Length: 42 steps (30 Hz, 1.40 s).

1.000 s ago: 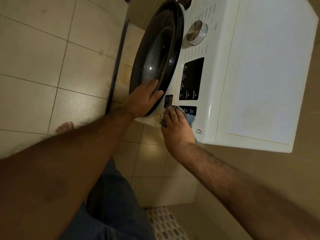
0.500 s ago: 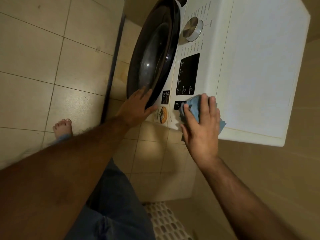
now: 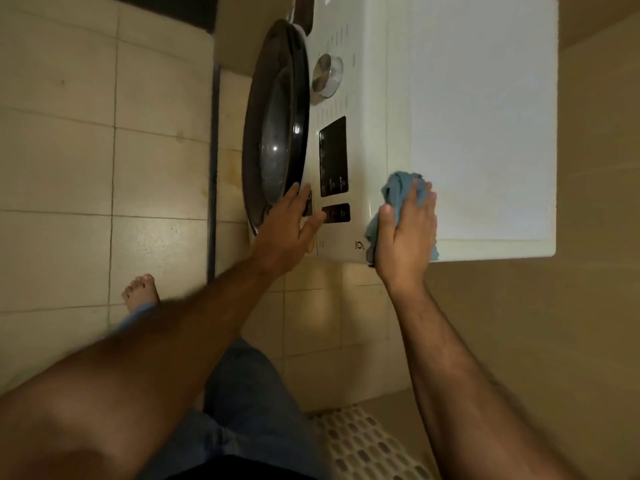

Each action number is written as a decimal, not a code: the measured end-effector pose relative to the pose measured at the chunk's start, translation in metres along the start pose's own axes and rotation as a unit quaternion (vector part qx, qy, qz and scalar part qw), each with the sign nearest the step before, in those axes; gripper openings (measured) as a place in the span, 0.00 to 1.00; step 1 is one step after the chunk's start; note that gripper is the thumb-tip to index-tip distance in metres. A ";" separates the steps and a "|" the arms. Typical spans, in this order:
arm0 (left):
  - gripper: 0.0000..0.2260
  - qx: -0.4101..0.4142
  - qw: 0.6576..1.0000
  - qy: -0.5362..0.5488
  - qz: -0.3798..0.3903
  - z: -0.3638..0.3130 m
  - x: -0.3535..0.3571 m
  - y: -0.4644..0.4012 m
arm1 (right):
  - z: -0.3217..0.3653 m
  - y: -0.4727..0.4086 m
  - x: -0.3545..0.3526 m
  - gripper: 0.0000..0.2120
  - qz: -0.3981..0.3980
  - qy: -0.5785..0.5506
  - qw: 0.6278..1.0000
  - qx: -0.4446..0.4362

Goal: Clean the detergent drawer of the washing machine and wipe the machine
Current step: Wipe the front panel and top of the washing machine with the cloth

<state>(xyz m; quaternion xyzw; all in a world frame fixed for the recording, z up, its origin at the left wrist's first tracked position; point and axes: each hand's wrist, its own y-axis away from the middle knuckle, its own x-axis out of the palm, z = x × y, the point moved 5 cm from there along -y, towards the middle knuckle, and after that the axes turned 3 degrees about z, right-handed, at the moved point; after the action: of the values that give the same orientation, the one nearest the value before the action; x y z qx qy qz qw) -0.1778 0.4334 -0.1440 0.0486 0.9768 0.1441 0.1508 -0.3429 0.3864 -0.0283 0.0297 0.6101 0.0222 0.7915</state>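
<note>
I look down on a white front-loading washing machine (image 3: 478, 109) with a dark round door (image 3: 273, 133), a silver dial (image 3: 325, 79) and a black display panel (image 3: 333, 156). My right hand (image 3: 407, 237) presses a crumpled blue cloth (image 3: 398, 188) flat against the near front corner of the machine's top. My left hand (image 3: 289, 230) rests with fingers spread on the front panel beside the lower rim of the door, holding nothing. No detergent drawer stands open in view.
Beige floor tiles (image 3: 104, 168) lie to the left of the machine, crossed by a dark floor strip (image 3: 214, 168). My bare foot (image 3: 140, 291) stands on them. A patterned mat (image 3: 367, 445) lies near my legs. A beige wall (image 3: 595, 306) closes the right side.
My right hand has carried the cloth from the lower front panel up over the edge onto the machine's top. My left hand has stayed by the door rim, sliding slightly along it.
</note>
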 end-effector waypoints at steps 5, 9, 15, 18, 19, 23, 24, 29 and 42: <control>0.30 0.040 0.998 -0.049 0.025 -0.044 -0.026 -0.012 | -0.025 0.020 -0.009 0.27 0.051 0.054 0.996 -0.054; 0.33 0.067 0.992 -0.104 0.027 -0.073 -0.051 -0.017 | -0.032 0.006 -0.024 0.25 0.013 0.082 0.996 -0.022; 0.31 0.089 0.982 -0.166 0.030 -0.112 -0.054 -0.015 | -0.029 -0.025 -0.017 0.33 0.031 0.134 0.988 0.074; 0.31 0.088 0.977 -0.191 0.010 -0.127 -0.046 -0.023 | -0.033 -0.033 -0.013 0.29 0.050 0.145 0.988 0.027; 0.31 0.084 0.977 -0.198 0.000 -0.132 -0.041 -0.025 | -0.037 -0.035 -0.013 0.29 0.058 0.144 0.988 -0.001; 0.31 0.061 0.966 -0.245 -0.045 -0.142 -0.025 -0.021 | -0.062 -0.022 -0.021 0.28 0.096 0.156 0.974 -0.134; 0.32 0.055 0.960 -0.269 -0.051 -0.144 -0.020 -0.018 | -0.073 -0.018 -0.025 0.29 0.103 0.165 0.969 -0.152; 0.32 0.012 0.935 -0.346 -0.080 -0.154 0.003 -0.011 | -0.106 -0.041 -0.035 0.32 0.115 0.154 0.974 -0.123; 0.31 -0.005 0.935 -0.338 -0.111 -0.174 0.047 0.005 | -0.086 -0.002 -0.034 0.30 0.118 0.111 0.947 -0.277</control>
<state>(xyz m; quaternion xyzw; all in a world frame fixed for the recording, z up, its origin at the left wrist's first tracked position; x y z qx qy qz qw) -0.2759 0.3988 0.0029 -0.0154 0.8668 0.1063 0.4870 -0.4346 0.3837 -0.0171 -0.1212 0.6559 0.2863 0.6878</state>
